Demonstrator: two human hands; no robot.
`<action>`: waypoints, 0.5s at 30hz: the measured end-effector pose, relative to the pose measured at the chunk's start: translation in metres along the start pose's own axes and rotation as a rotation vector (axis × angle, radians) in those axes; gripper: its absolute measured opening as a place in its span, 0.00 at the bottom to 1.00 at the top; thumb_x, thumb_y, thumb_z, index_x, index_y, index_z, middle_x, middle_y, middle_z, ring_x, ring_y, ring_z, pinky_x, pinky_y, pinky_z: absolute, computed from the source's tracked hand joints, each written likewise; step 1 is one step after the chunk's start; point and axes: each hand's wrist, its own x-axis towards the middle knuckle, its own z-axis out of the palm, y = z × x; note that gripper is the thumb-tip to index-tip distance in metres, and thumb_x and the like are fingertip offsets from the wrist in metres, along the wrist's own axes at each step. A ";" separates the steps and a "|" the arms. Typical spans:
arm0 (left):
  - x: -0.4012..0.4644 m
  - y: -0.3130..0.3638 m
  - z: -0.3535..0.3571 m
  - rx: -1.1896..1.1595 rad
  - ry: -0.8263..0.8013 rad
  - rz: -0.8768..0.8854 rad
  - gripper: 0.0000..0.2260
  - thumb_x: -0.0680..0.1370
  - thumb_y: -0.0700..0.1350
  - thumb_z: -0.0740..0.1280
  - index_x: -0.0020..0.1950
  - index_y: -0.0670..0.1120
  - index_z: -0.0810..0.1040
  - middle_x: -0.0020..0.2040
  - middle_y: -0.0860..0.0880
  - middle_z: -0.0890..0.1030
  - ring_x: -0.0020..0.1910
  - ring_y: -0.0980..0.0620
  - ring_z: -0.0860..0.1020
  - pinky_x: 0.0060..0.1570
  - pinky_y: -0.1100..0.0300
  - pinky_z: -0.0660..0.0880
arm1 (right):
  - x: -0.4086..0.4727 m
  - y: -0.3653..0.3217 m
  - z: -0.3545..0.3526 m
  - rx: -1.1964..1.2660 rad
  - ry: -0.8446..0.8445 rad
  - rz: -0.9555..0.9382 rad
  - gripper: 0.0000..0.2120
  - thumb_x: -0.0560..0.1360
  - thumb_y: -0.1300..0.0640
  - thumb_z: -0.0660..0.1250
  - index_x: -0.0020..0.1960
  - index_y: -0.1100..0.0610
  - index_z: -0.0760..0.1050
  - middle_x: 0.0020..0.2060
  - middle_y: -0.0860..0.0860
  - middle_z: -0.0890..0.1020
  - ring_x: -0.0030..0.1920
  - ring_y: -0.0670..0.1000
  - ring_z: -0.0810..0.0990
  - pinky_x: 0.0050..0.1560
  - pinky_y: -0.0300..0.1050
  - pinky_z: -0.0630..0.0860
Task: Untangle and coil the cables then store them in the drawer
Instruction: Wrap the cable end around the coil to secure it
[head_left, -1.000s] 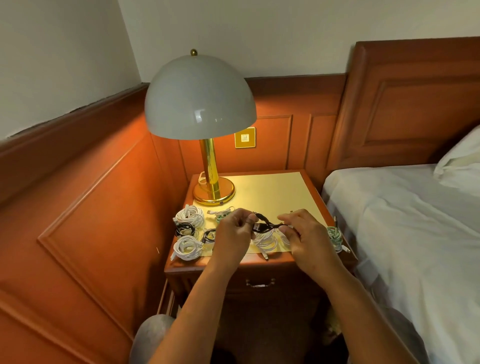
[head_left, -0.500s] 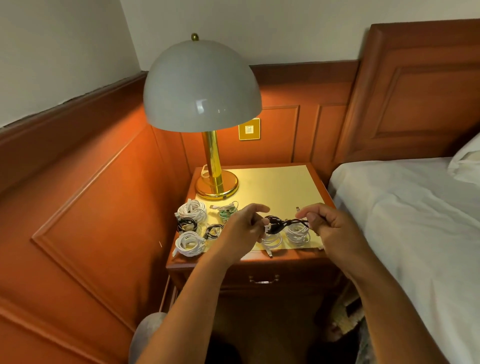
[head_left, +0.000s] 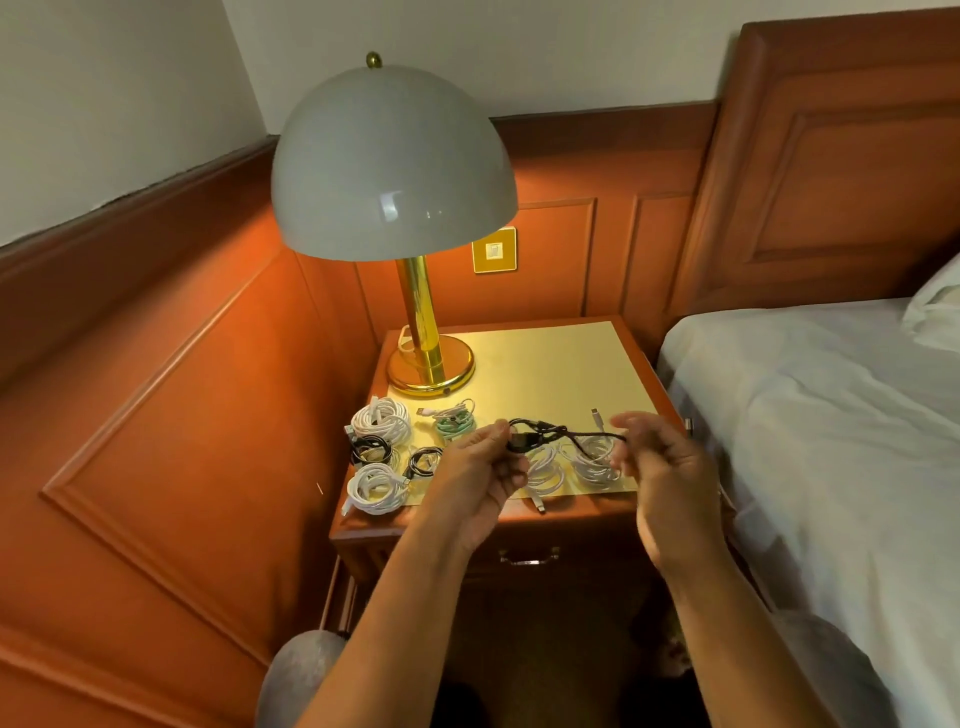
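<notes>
**Black cable mid-untangle above tabletop — risk notes**

A black cable (head_left: 550, 439) is being held in the air just above the front of the nightstand tabletop (head_left: 545, 364), stretched between both hands. The knotted end with its connector is being pinched by the fingers of the left hand (head_left: 480, 467). The free end is being led toward the right hand (head_left: 660, 462), whose fingers are blurred; they are curled around the strand, but whether it is being truly gripped cannot be told.

Coiled cables are lying below: two white coils (head_left: 382, 421) (head_left: 375, 487) and two small black coils (head_left: 370, 449) (head_left: 425, 461) at the left, a green coil (head_left: 454, 422) near the lamp base (head_left: 431, 366), and two more white coils (head_left: 544, 467) (head_left: 595, 457) directly under the hands. The drawer (head_left: 527, 556) is closed.

Judged risks:
- The knot is being pulled from both ends; if tension is being applied before the loop is being loosened, it is likely being tightened rather than freed.
- The hanging strand is passing just over the white coils beneath; a connector could be snagged and a finished coil dragged open or off the front edge.
- If the right-hand hold is loose, the free end may be dropped onto the coils and re-tangled.
- The drawer is not yet being opened; finished coils at the tabletop edge are being left exposed to a sweeping forearm.
</notes>
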 end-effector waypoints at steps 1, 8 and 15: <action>0.000 0.000 -0.002 0.015 0.045 0.026 0.09 0.82 0.40 0.60 0.44 0.40 0.76 0.32 0.46 0.78 0.28 0.53 0.75 0.27 0.63 0.73 | 0.001 -0.001 -0.002 0.167 0.055 0.053 0.14 0.81 0.64 0.59 0.45 0.54 0.81 0.37 0.48 0.81 0.39 0.48 0.78 0.44 0.41 0.76; -0.004 0.005 0.004 0.122 0.060 0.099 0.10 0.83 0.41 0.58 0.44 0.42 0.75 0.37 0.47 0.77 0.26 0.55 0.69 0.26 0.63 0.66 | -0.008 -0.013 -0.003 -0.419 -0.392 -0.066 0.09 0.77 0.58 0.68 0.41 0.46 0.82 0.40 0.41 0.84 0.43 0.36 0.78 0.43 0.29 0.69; 0.006 0.014 -0.009 0.431 0.235 0.157 0.13 0.84 0.43 0.57 0.42 0.44 0.75 0.32 0.50 0.70 0.28 0.55 0.65 0.29 0.62 0.63 | -0.004 -0.054 -0.037 -0.428 -1.004 -0.085 0.08 0.74 0.48 0.68 0.38 0.46 0.82 0.36 0.48 0.76 0.41 0.47 0.75 0.48 0.37 0.70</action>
